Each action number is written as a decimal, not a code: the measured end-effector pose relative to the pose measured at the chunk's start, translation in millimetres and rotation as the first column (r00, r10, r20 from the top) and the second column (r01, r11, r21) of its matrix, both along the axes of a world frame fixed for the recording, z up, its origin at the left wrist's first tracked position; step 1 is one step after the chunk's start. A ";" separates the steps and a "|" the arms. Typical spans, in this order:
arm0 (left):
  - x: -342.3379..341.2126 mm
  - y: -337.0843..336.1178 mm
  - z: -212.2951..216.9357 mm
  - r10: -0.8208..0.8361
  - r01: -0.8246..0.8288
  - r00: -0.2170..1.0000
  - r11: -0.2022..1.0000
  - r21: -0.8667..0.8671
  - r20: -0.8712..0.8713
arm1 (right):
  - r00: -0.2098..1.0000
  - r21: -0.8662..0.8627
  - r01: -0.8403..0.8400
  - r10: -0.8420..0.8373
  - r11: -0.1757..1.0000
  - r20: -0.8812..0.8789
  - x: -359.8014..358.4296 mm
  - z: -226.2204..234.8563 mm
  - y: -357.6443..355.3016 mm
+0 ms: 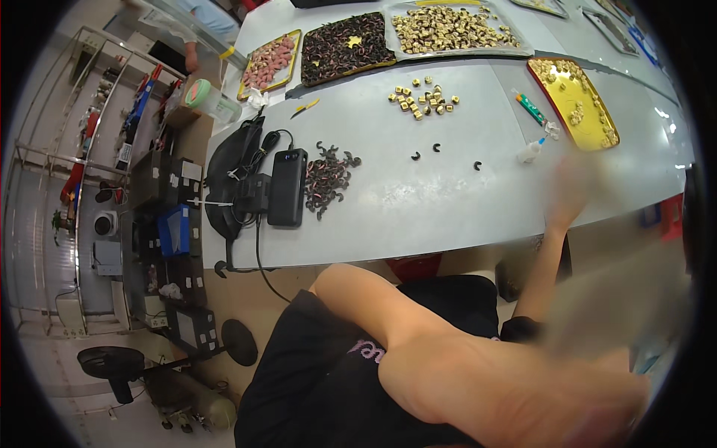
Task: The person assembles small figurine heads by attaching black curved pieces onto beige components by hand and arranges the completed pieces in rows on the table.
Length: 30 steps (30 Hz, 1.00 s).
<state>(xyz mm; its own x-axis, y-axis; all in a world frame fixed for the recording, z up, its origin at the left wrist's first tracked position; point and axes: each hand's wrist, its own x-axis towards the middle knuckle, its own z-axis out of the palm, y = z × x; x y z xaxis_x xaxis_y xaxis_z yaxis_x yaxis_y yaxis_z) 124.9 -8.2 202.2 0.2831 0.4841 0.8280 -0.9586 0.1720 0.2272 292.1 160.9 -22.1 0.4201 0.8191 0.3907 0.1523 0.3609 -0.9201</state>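
Observation:
My right hand [571, 187] is over the right part of the grey table [388, 213], near its front edge. It is blurred, so its fingers and anything in them cannot be made out. Just left of it stands a small white bottle [530, 152] with a blue tip, and beyond that lies a green tube [531, 109]. My left arm bends across my body toward the lower right, where my left hand [609, 414] is close and smeared, its fingers hidden. Three small black curved pieces [416, 156] lie apart mid-table, with a group of gold cubes [426, 99] farther back.
At left are a black power bank [287, 187] with cables and a pile of dark curved pieces [328, 179]. Along the back sit trays of pink pieces [297, 46], dark pieces [347, 46] and gold cubes [455, 28]. A yellow tray [590, 125] lies far right.

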 end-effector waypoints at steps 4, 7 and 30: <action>-9.5 11.0 -2.7 0.032 -0.032 0.999 0.999 -0.011 -0.011 | 0.994 -0.034 0.039 -0.035 0.999 0.105 -1.3 0.7 -3.0; -15.4 9.2 -5.5 0.054 -0.054 0.998 0.998 -0.023 -0.016 | 0.997 -0.032 -0.004 0.002 0.999 -0.074 -3.8 3.1 -1.5; -7.8 -9.4 -43.3 0.157 -0.166 0.985 0.978 -0.124 -0.078 | 0.983 -0.044 0.061 -0.053 0.997 0.176 10.2 -12.7 8.4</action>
<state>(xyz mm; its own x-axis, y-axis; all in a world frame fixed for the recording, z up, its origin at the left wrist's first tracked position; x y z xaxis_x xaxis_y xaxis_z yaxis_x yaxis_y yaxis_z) 117.1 -17.6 158.9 0.2454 0.6297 0.7371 -0.9594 0.0485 0.2780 302.4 169.2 -34.8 0.3958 0.8157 0.4219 0.3308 0.3019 -0.8941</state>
